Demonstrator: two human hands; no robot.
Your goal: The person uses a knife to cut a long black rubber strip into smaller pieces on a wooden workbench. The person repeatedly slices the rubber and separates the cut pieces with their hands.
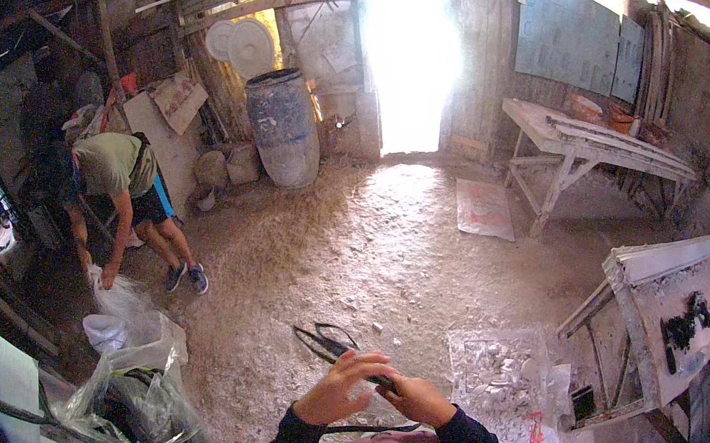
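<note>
In front of my body, both hands are raised close together. My right hand (421,400) is closed round a dark, narrow thing, which looks like part of a black strap (324,344). The strap's loop sticks out beyond my fingers, over the dirt floor. My left hand (342,389) is beside it with fingers stretched and thumb apart, its fingertips reaching over the right hand's fingers. Whether they touch the strap is hidden. Another black band (372,429) runs below my wrists, close to my pink top.
At left a person (123,178) bends over, handling clear plastic (129,304). A plastic bag (135,403) with dark contents lies nearer. White debris on a sheet (496,375) and a tilted worktable (674,317) are right. A blue barrel (282,127) and long bench (594,141) stand farther back.
</note>
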